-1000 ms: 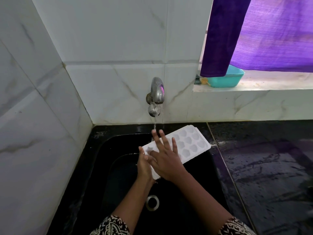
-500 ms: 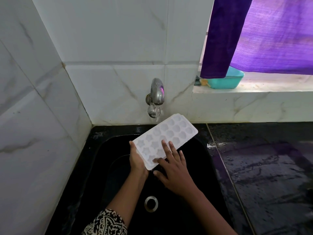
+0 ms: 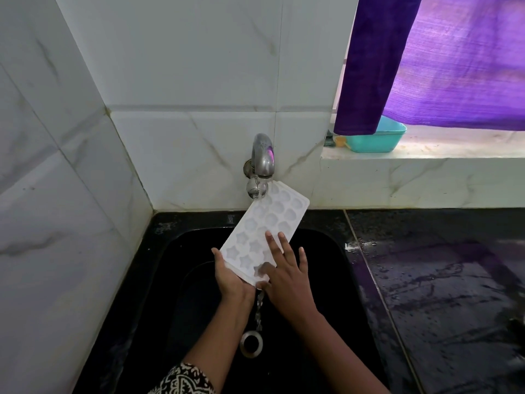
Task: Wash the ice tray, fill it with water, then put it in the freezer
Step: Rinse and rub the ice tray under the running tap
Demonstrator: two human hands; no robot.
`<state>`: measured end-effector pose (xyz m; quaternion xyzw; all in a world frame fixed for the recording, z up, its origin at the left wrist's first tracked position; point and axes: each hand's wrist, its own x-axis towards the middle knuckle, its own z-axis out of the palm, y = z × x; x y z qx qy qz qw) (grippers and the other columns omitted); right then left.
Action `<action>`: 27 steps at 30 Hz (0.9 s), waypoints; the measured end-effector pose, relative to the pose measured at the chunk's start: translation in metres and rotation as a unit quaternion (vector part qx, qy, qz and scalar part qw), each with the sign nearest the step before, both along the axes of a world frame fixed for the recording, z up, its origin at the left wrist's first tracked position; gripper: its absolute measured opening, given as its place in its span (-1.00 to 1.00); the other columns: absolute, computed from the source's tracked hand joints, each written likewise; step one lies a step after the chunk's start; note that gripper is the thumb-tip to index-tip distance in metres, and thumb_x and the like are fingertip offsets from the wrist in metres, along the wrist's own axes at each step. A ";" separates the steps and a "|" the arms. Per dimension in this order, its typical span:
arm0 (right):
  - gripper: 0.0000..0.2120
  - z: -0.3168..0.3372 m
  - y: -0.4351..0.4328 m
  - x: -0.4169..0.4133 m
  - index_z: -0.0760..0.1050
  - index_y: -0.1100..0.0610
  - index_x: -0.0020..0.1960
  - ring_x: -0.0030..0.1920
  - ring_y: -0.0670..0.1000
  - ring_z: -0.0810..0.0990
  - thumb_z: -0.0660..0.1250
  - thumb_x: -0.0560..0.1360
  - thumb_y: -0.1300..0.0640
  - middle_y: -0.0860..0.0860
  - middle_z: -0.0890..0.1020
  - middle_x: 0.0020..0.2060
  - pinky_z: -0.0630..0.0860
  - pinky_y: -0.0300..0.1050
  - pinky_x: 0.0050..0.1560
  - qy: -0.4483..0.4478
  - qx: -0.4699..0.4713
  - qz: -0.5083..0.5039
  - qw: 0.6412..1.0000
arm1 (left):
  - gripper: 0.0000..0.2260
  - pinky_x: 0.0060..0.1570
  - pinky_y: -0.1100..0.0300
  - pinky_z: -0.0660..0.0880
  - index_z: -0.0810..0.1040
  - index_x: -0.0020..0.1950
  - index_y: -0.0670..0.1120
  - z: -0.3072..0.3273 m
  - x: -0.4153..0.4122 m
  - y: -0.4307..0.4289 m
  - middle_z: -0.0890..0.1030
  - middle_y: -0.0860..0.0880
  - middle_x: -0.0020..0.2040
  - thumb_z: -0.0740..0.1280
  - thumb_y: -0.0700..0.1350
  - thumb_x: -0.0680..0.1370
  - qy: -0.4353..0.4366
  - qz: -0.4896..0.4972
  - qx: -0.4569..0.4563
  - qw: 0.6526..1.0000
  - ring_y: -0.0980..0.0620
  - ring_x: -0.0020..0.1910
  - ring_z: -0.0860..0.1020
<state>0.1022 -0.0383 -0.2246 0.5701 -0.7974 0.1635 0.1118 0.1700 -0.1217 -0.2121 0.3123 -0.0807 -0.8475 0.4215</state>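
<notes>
- The ice tray (image 3: 270, 223) is white plastic, long and rectangular, with moulds three across: star shapes at the near end, rounder shapes at the far end.
- It is held over the black sink (image 3: 326, 251), tilted, its far end raised just under the spout of the tap (image 3: 261, 163) and its near end lower.
- Water (image 3: 258, 308) runs off the near end in a thin twisting stream above the drain (image 3: 251, 344).
- Counted: one tray, one tap, one drain, two hands, and one teal tub (image 3: 375, 137) on the sill at the far right, under a purple curtain (image 3: 426, 52).
- The left hand (image 3: 230, 277) grips the tray's near left corner, thumb along the top edge and fingers curled underneath, out of sight.
- The right hand (image 3: 287, 274) lies flat on the tray's near end, fingers (image 3: 272, 245) straight and spread apart, tips on the moulds, thumb resting by the near edge; it grips nothing.
- To the right of the sink the dark counter (image 3: 440, 280) is wet.
</notes>
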 end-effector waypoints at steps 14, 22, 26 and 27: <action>-0.70 -0.023 0.007 0.004 0.55 -0.13 0.06 0.51 0.10 -0.19 0.45 0.34 -0.02 0.08 0.04 0.53 0.07 0.25 0.32 0.013 0.048 0.039 0.998 | -0.46 0.07 -0.11 0.48 0.55 0.19 -0.12 -0.007 0.002 0.007 0.60 -0.22 0.13 0.07 0.26 0.54 -0.008 0.049 0.099 0.994 -0.23 0.09 0.56; -0.74 -0.021 0.005 0.001 0.59 -0.18 -0.13 0.54 0.11 -0.08 0.52 0.21 -0.18 0.00 -0.04 0.55 0.04 0.29 0.40 0.088 0.047 0.032 0.994 | -0.45 0.23 -0.16 0.39 0.55 0.20 -0.10 -0.012 0.009 0.007 0.61 -0.20 0.13 0.07 0.28 0.52 -0.031 0.026 0.096 0.995 -0.24 0.13 0.55; -0.75 -0.033 0.007 0.015 0.57 -0.11 -0.04 0.53 0.13 -0.01 0.50 0.30 -0.06 0.04 -0.03 0.55 0.17 0.25 0.36 0.102 0.027 0.033 0.994 | -0.48 -0.04 -0.04 0.47 0.55 0.14 -0.14 -0.010 0.009 0.004 0.60 -0.21 0.13 0.05 0.23 0.56 -0.028 0.027 0.082 0.996 -0.20 0.06 0.56; -0.80 -0.033 0.007 0.014 0.57 -0.13 -0.08 0.54 0.12 -0.06 0.48 0.31 -0.08 0.03 0.01 0.55 0.18 0.23 0.38 0.109 0.017 0.043 0.993 | -0.48 -0.04 -0.03 0.46 0.54 0.16 -0.14 -0.010 0.011 0.005 0.60 -0.22 0.12 0.05 0.23 0.56 -0.029 0.021 0.079 0.996 -0.21 0.05 0.56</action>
